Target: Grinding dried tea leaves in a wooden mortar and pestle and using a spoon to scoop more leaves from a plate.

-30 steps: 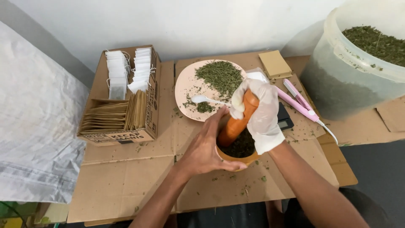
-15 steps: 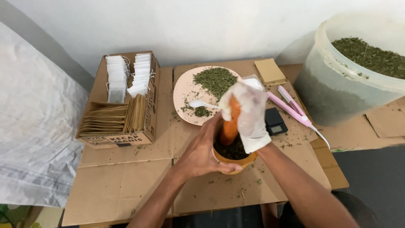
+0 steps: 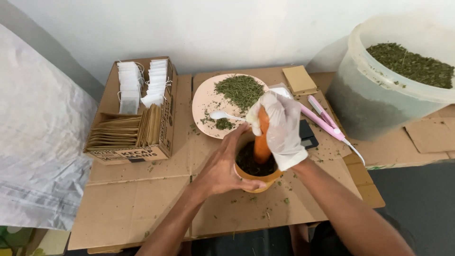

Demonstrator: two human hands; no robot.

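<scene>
Nearest, the left hand (image 3: 222,168) is wrapping the near side of the orange mortar (image 3: 256,179), bare fingers spread in a wide curl around its wall and the thumb lying along its front rim. Just behind it, the right hand (image 3: 282,130), wearing a white glove, is closing tightly around the top of the orange pestle (image 3: 261,140), which is standing almost upright with its lower end sunk in the dark green crushed herb inside the mortar. Both are resting on flattened cardboard (image 3: 142,208) strewn with green crumbs. Right of the mortar, a black pocket scale (image 3: 308,137) is peeking out behind the gloved wrist, and pink tools (image 3: 324,121) are lying beyond it. Directly behind the mortar, a pink plate (image 3: 206,102) is holding a heap of dried green leaves and a white spoon (image 3: 222,115). Left of the mortar, an open cardboard box (image 3: 130,151) is holding brown paper packets in front and white tea bags at the back. Far right of the mortar, a large translucent tub (image 3: 369,95) is holding a deep load of dried herb.
</scene>
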